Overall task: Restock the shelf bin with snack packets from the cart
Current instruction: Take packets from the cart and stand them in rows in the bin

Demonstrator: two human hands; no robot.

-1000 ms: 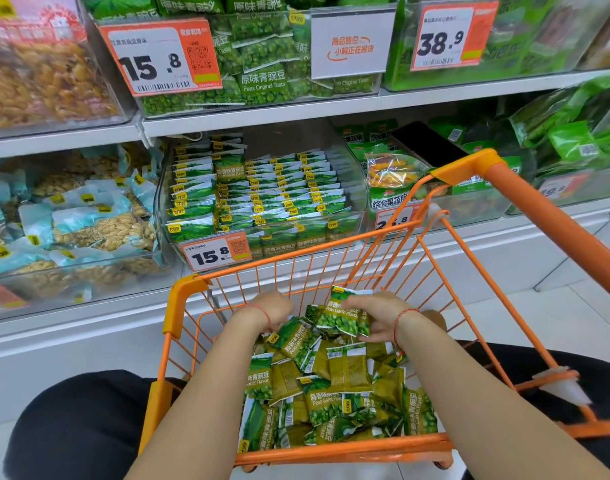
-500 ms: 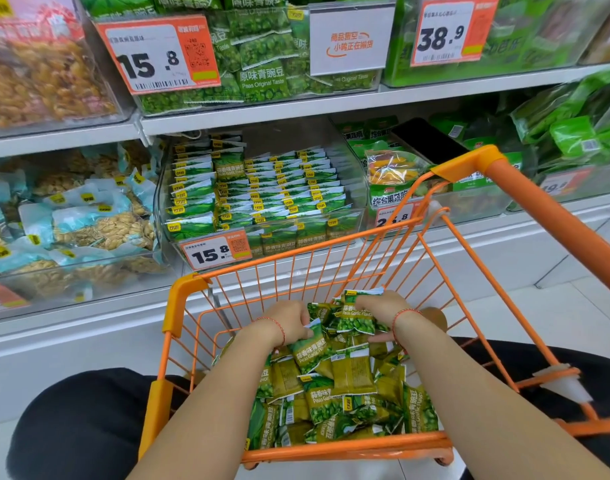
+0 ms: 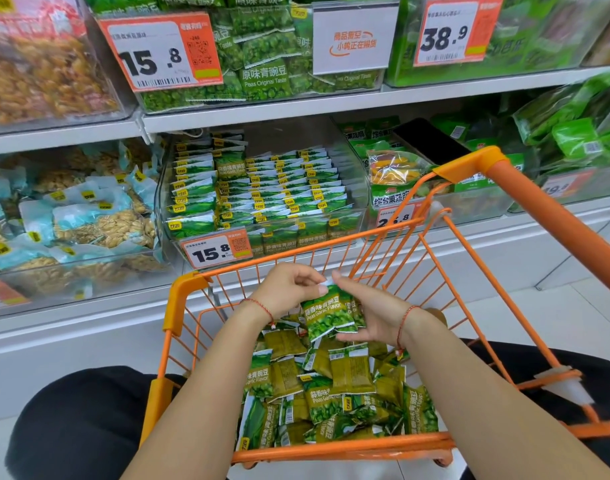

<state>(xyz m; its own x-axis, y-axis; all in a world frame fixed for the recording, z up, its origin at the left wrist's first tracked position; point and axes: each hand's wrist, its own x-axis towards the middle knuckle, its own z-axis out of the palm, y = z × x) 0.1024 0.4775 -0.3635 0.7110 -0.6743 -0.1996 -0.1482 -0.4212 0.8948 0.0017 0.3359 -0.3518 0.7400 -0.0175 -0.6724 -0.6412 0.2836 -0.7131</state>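
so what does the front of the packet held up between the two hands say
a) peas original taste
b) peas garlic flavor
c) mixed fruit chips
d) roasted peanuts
b: the packet held by the left hand and right hand above the cart reads "Peas Garlic Flavor" on its green front.

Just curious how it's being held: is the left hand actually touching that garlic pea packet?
Touching. The head view shows the left hand pinching the top edge of the garlic pea packet.

Shop — price tags (image 3: 161,51), stocked shelves (image 3: 262,110)
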